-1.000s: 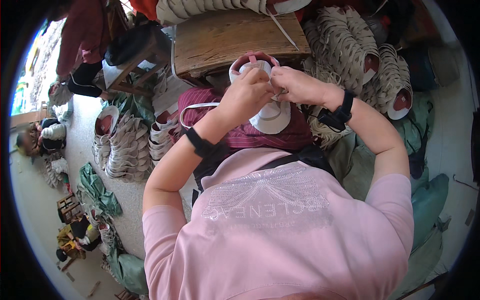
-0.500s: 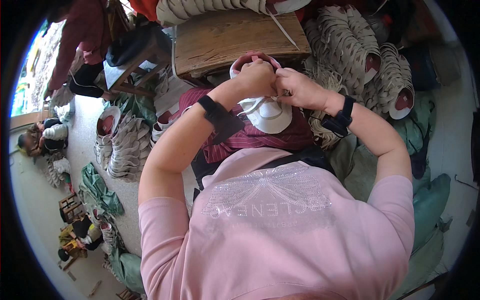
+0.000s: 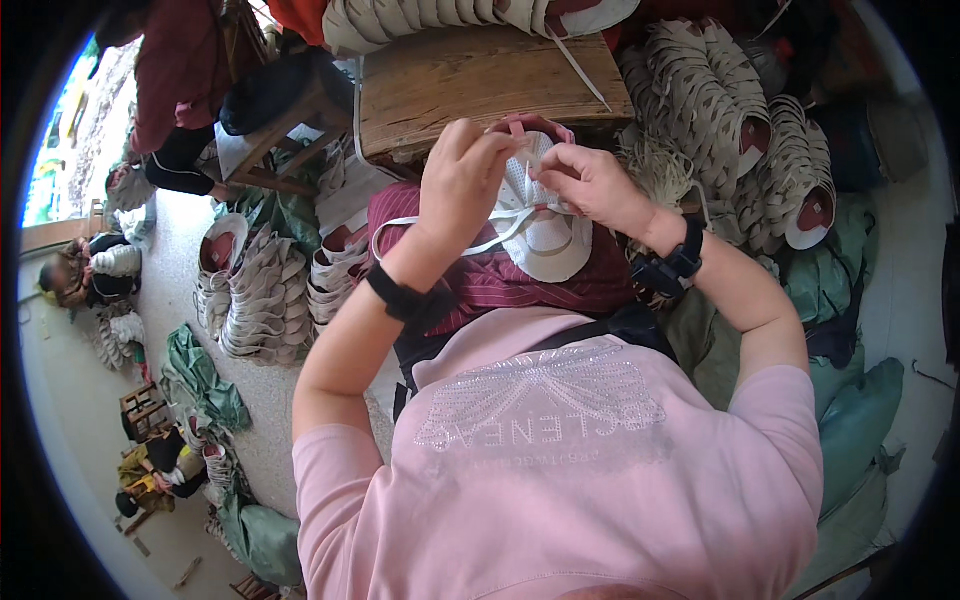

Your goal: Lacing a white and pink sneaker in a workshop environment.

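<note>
A white sneaker upper [image 3: 545, 250] with a pink lining rests on the striped maroon cloth [image 3: 400, 205] over my lap, its toe toward me. White shoelace [image 3: 400, 222] runs across the upper and loops out to the left, passing behind my left wrist. My left hand [image 3: 462, 180] is raised at the left side of the shoe opening, fingertips pinched together near the tongue. Close by on the right, my right hand [image 3: 597, 187] also pinches at the upper, thumb and forefinger together. What lies between the fingertips of either hand is too small to make out.
A wooden bench [image 3: 480, 80] stands just beyond the shoe, with a row of nested uppers [image 3: 430, 20] on it. More stacked uppers [image 3: 715, 85] are at right, beside a bundle of laces [image 3: 655, 165]. Other stacks [image 3: 265, 300] stand on the left floor. People work at far left.
My hands, earlier close together over the shoe, have moved apart. The left hand has shifted left and turned upright, and a shoelace loop now shows beside its wrist. More of the upper is visible.
</note>
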Available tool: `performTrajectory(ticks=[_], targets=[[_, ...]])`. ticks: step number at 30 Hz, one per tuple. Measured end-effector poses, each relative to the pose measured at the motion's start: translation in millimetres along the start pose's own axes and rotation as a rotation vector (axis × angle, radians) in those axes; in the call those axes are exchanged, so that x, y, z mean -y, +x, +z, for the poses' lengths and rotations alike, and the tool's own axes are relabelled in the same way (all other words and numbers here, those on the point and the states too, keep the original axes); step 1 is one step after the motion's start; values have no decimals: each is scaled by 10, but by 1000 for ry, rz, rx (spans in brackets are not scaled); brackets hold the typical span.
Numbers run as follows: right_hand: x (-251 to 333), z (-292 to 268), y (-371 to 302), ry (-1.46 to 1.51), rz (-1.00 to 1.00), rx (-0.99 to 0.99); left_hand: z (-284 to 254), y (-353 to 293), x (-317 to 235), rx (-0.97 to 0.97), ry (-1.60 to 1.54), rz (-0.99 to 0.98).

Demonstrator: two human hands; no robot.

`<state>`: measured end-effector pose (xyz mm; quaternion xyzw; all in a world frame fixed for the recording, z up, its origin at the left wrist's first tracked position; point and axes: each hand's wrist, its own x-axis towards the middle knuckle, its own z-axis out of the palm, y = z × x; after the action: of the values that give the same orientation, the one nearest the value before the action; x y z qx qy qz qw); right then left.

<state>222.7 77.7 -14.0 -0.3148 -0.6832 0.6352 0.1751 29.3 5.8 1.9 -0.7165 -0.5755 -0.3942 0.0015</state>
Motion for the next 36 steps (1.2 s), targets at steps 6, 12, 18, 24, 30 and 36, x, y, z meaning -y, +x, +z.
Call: performTrajectory(ticks=[6,12,18,24,30,36], targets=[[82,14,-31,234,155,29,125,-407,-124,170,-267,-439],[216,22,-83,252,122,67,292,-439,-188,146,-349,-491],[235,-21,-191,207,87,-35,69,-264,-242,124,-648,-573],[259,82,-122,246,155,-38,201,-321,-138,73,-873,-810],[198,180,-8,219,179,30,217,-340,-168,51,-720,-637],[50,207,71,91,136,-54,236,-448,-146,3,-665,-640]])
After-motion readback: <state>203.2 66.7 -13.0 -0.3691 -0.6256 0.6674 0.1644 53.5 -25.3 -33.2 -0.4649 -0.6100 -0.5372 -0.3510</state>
